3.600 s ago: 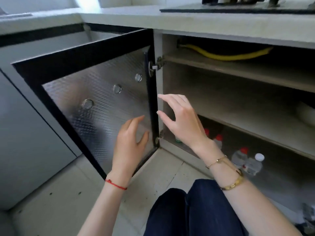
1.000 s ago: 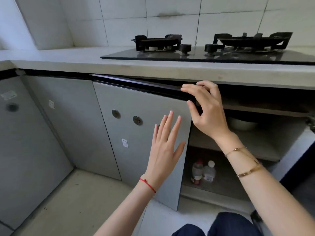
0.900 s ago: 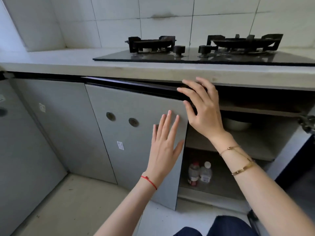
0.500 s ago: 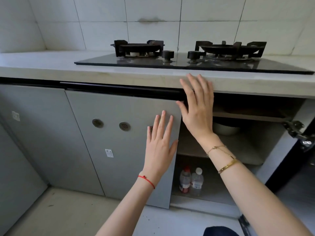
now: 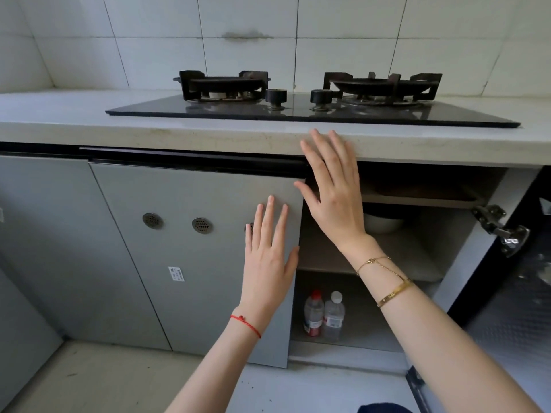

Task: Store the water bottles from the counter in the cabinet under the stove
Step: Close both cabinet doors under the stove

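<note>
Two clear water bottles, one with a red cap (image 5: 313, 314) and one with a white cap (image 5: 334, 317), stand upright side by side on the bottom shelf of the cabinet (image 5: 357, 341) under the stove. The grey left door (image 5: 193, 257) is almost closed against the cabinet. My left hand (image 5: 269, 263) lies flat on that door near its right edge, fingers straight. My right hand (image 5: 331, 189) is spread open in front of the door's upper right corner, fingertips over the counter edge. Neither hand holds anything.
A black two-burner gas stove (image 5: 313, 99) sits on the pale counter (image 5: 89, 120). The right cabinet door (image 5: 524, 293) stands wide open, its hinge (image 5: 498, 228) exposed. A white bowl (image 5: 381, 223) rests on the middle shelf. Grey cabinets (image 5: 59, 248) continue to the left.
The left door has swung from wide open to nearly closed. My right hand let go of its top edge and opened flat; my left hand stays pressed on the door.
</note>
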Motion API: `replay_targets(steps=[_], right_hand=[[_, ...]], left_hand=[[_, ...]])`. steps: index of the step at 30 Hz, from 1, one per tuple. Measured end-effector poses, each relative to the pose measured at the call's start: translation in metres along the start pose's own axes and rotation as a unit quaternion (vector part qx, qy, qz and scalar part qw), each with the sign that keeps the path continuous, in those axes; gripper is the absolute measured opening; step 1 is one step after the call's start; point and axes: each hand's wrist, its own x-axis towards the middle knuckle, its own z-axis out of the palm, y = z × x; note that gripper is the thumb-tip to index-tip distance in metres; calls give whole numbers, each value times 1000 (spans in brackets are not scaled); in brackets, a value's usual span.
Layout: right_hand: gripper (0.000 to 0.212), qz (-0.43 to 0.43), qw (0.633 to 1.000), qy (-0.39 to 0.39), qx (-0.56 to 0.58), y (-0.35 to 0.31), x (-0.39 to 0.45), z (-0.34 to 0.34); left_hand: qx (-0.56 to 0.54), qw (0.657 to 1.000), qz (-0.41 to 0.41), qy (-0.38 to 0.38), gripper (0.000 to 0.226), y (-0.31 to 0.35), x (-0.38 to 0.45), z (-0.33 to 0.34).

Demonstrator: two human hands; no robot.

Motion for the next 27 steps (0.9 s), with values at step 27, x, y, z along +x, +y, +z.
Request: replay_targets(steps=[27], right_hand=[[42,223,968,-31,-107,32,-91,-175]], left_hand=[[-241,954,175,-48,55,134,5,-10]])
